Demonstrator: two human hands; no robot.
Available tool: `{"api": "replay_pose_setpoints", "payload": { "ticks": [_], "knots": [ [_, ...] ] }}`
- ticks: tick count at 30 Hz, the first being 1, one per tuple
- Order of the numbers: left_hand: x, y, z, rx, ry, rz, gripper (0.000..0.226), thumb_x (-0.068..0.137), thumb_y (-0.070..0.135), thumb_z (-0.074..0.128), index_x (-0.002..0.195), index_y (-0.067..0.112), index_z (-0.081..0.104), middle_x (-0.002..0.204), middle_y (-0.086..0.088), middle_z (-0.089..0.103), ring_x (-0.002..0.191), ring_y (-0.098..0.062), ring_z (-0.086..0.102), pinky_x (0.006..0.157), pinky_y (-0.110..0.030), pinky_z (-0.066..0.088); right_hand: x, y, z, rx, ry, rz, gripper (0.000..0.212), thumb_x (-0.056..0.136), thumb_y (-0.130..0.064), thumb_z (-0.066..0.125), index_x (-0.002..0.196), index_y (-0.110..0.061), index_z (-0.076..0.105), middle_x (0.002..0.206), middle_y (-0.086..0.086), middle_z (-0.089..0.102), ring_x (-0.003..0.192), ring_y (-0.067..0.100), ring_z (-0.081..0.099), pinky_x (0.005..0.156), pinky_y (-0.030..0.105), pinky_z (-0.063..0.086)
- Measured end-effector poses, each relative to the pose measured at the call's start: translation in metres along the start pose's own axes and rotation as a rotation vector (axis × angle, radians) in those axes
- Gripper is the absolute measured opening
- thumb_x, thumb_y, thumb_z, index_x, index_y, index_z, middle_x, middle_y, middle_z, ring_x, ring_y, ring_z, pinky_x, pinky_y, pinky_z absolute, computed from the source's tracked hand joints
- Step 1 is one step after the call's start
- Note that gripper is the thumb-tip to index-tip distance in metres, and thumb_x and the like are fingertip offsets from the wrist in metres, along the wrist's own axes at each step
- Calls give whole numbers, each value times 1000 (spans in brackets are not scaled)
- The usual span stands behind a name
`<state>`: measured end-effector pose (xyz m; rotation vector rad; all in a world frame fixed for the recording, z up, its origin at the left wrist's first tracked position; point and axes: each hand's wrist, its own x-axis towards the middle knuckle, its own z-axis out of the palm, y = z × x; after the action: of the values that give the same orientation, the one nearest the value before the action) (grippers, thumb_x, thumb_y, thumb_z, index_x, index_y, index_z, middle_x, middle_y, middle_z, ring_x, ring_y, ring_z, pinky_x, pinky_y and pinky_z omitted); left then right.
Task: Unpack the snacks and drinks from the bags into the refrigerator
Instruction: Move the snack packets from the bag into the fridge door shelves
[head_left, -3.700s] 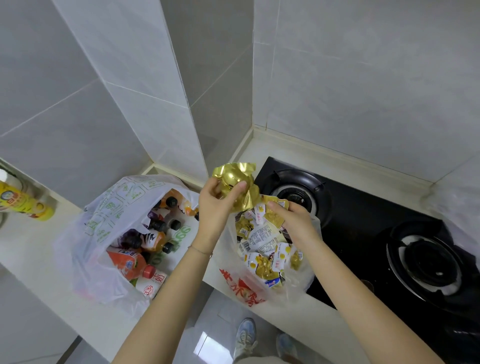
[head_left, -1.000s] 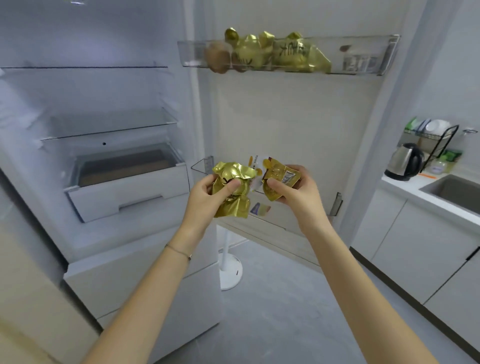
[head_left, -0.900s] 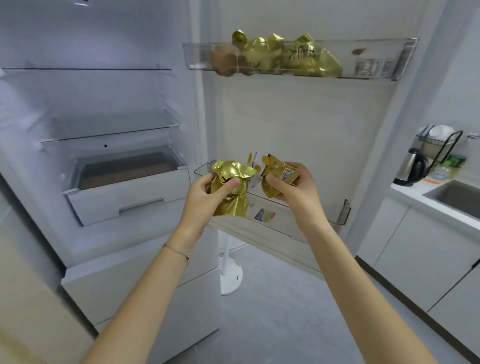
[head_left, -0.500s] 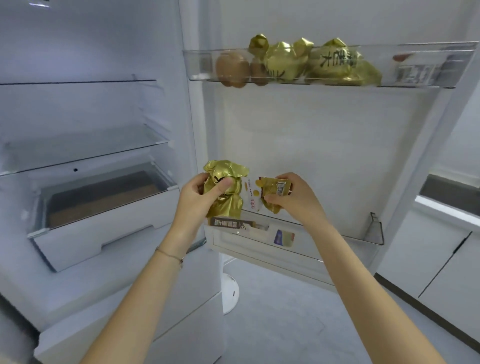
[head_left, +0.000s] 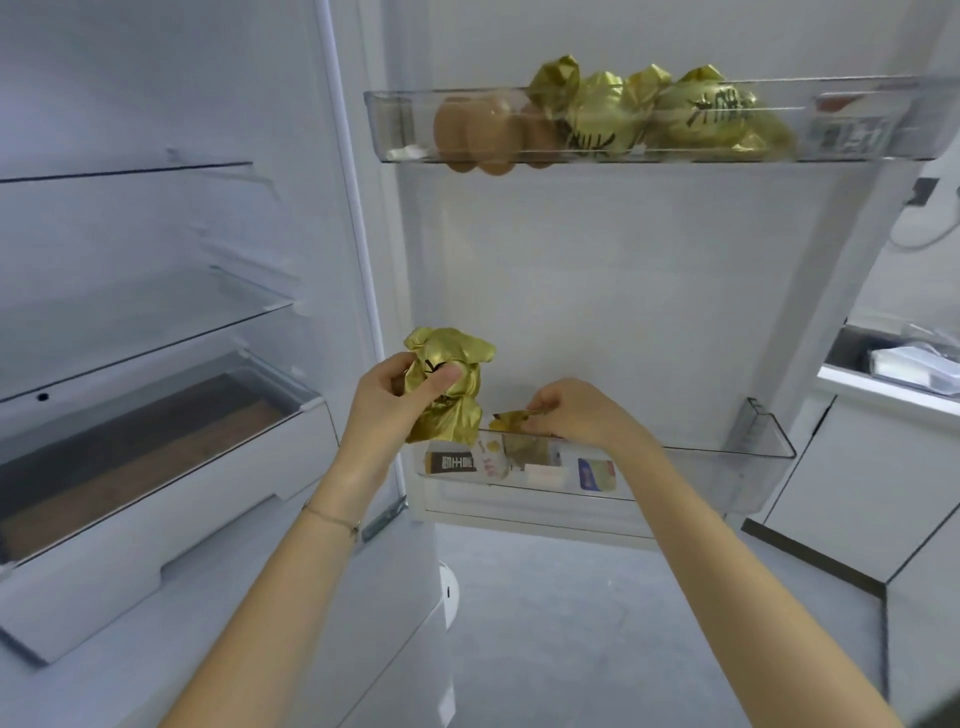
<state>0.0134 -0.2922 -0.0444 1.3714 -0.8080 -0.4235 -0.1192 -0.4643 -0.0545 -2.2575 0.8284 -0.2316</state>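
Pinching a small gold packet (head_left: 511, 419) at the lower door bin (head_left: 717, 475) rim, your right hand (head_left: 574, 415) hovers over packets (head_left: 491, 465) crowding its left end. Your left hand (head_left: 392, 402) grips a gold bag (head_left: 449, 395) alongside; room lies rightward.

Eggs (head_left: 478, 132) were set left of wrapped packets (head_left: 649, 111) in the upper door shelf (head_left: 395, 124). A bigger packet (head_left: 449, 395) was held in the left hand (head_left: 387, 402) beside a smaller packet (head_left: 511, 420), pinched by the right hand (head_left: 576, 415) over the lower door shelf (head_left: 727, 467).

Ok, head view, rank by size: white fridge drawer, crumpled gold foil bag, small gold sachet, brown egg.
White fridge drawer
crumpled gold foil bag
then brown egg and small gold sachet, unranked: the sachet is mostly hidden.
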Motion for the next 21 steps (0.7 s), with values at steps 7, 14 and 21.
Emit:
{"api": "replay_pose_setpoints", "payload": {
  "ticks": [7, 14, 21],
  "knots": [
    [4, 4, 18, 15, -65, 25, 34, 69, 41, 76, 96, 21, 72, 88, 3, 75, 86, -14, 70, 79, -28, 55, -33, 4, -9, -196, 265, -85, 50, 91, -48, 56, 137, -32, 46, 139, -5, 49, 127, 16, 44, 102, 33, 38],
    [-7, 28, 45, 39, -109, 91, 19, 82, 25, 74, 98, 16, 71, 84, 6, 73, 79, -7, 69, 68, -16, 52, -69, -7, -46, -440, 395, -176, 69, 91, -57, 50, 150, -34, 25, 154, -5, 31, 142, 20, 21, 113, 41, 22],
    [-13, 71, 75, 70, -81, 193, 44, 68, 46, 76, 103, 24, 59, 86, -2, 75, 76, -14, 71, 65, -24, 56, -110, -19, -84, -332, 577, -403, 68, 88, -45, 60, 149, -34, 29, 146, -9, 42, 137, 15, 30, 110, 38, 31]
  ]
}}
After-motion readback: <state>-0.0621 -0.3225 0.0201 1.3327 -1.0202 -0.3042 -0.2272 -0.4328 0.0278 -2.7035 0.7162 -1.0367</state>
